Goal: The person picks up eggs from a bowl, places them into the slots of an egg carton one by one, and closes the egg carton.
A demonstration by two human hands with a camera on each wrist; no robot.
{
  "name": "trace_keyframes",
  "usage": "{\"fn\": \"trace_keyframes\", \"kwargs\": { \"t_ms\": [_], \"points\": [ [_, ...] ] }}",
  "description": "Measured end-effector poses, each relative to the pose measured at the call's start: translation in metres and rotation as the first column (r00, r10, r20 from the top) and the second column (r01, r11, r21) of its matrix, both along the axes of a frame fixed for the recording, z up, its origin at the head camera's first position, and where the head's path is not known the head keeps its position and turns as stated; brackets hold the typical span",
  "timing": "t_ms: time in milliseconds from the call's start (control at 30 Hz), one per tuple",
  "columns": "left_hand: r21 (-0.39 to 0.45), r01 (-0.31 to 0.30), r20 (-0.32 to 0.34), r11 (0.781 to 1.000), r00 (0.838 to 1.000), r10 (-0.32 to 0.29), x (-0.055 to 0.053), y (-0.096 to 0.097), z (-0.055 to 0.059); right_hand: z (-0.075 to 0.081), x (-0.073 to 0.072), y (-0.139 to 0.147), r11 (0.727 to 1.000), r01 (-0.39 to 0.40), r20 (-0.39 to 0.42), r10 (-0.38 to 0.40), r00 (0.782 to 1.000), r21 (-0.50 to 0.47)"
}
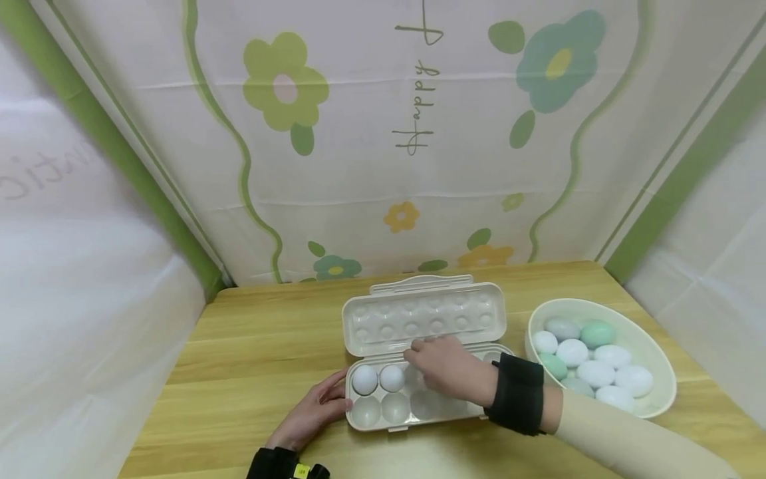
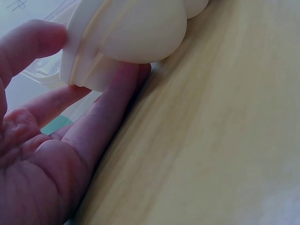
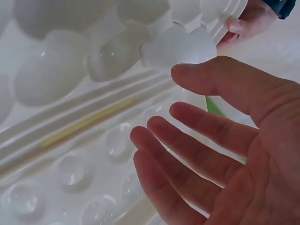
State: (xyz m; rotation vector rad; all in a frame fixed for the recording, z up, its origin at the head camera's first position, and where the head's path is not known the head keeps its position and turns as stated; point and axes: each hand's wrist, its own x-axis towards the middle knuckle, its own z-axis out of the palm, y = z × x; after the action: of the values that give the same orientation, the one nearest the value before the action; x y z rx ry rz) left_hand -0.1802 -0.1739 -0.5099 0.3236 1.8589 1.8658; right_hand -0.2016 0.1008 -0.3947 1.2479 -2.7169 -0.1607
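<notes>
The left hand (image 1: 314, 409) pinches the box's (image 1: 395, 407) end, probably steadying it; the right hand (image 1: 445, 366), fingers loose and empty, hovers over it beside two seated eggs (image 1: 392, 378). The bowl (image 1: 664, 389) holds spare eggs (image 1: 595, 374) conveniently near.

Head view: above, facing forward-down. Wrist views: close in. All share carton (image 1: 413, 327).

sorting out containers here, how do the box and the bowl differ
The box is long and narrow, while the bowl is wide and rounded. The box has cups and an open lid; the bowl is one hollow with no lid in sight. The box shows at least two white eggs in separate cups; the bowl holds a loose cluster of white, green and greyish eggs. Both are pale and rest on the table.
</notes>
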Motion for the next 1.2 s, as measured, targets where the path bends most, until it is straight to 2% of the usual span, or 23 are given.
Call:
{"fn": "trace_keyframes", "kwargs": {
  "t_ms": [167, 467, 633, 867, 1200],
  "points": [
    [0.009, 0.0, -0.011, 1.0, 1.0, 0.0, 0.001, -0.001, -0.002, 0.007, 0.001, 0.014, 0.999, 0.052, 0.026, -0.053, 0.998, 0.007],
    [0.025, 0.002, -0.037, 1.0, 0.999, -0.001, 0.003, -0.003, -0.004, 0.016, 0.001, 0.051, 0.997, 0.07, -0.061, -0.071, 0.996, -0.025],
    [0.017, 0.0, -0.026, 1.0, 1.0, 0.001, 0.002, -0.003, -0.005, 0.027, 0.002, 0.072, 0.993, 0.12, -0.035, -0.121, 0.992, -0.018],
    [0.01, -0.006, -0.037, 1.0, 0.999, 0.007, 0.002, -0.003, -0.005, 0.043, 0.003, 0.108, 0.985, 0.165, 0.011, -0.164, 0.986, -0.056],
    [0.006, -0.006, -0.03, 1.0, 1.0, 0.006, 0.001, 0.0, -0.003, 0.046, 0.002, 0.152, 0.962, 0.274, 0.008, -0.274, 0.962, -0.013]
  ]
}}
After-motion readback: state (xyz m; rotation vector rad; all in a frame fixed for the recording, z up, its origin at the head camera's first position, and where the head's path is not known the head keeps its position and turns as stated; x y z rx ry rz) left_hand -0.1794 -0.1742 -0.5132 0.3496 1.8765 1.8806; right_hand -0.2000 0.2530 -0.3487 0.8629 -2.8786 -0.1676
